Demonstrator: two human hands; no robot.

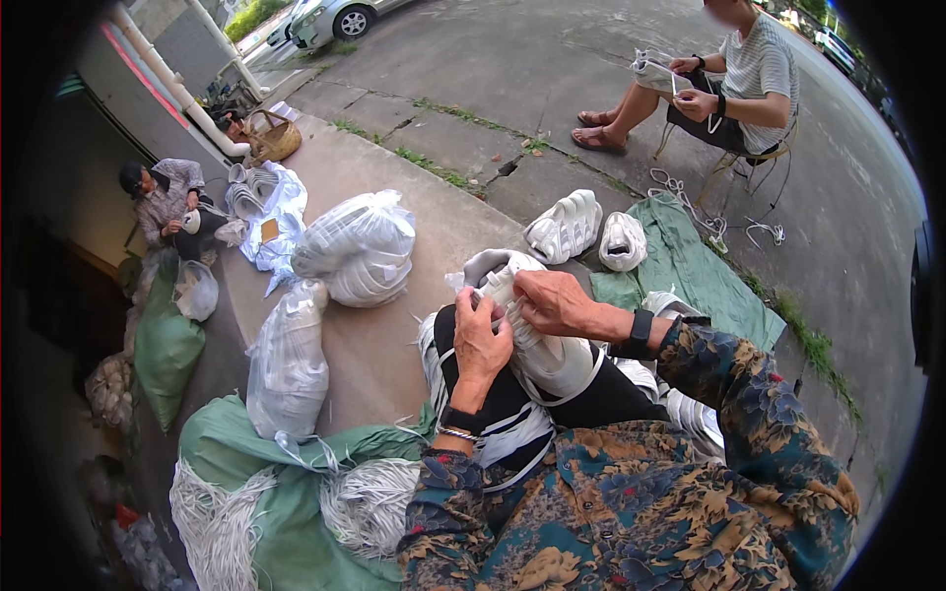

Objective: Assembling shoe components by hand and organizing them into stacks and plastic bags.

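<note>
A white shoe upper point(560, 366) rests on my lap, its collar pointing away from me. My left hand point(479, 342) pinches the left edge of its lacing area, thumb and fingers pressed together. On the other side my right hand point(560, 303) is closed, its fingertips against the same row of eyelets. Whether a lace end lies between the fingertips is too small to tell. Loose white shoelaces point(512, 439) drape across my dark trousers beside the upper. Below my left forearm, thick bundles of white shoelaces point(370, 504) lie on a green sheet point(296, 532).
Stacked white shoe uppers point(566, 227) and a single one point(623, 241) stand ahead, near a green sack point(690, 258). Filled plastic bags point(360, 246) sit at left. One person point(759, 89) sits at far right with an upper; another point(172, 202) works at far left.
</note>
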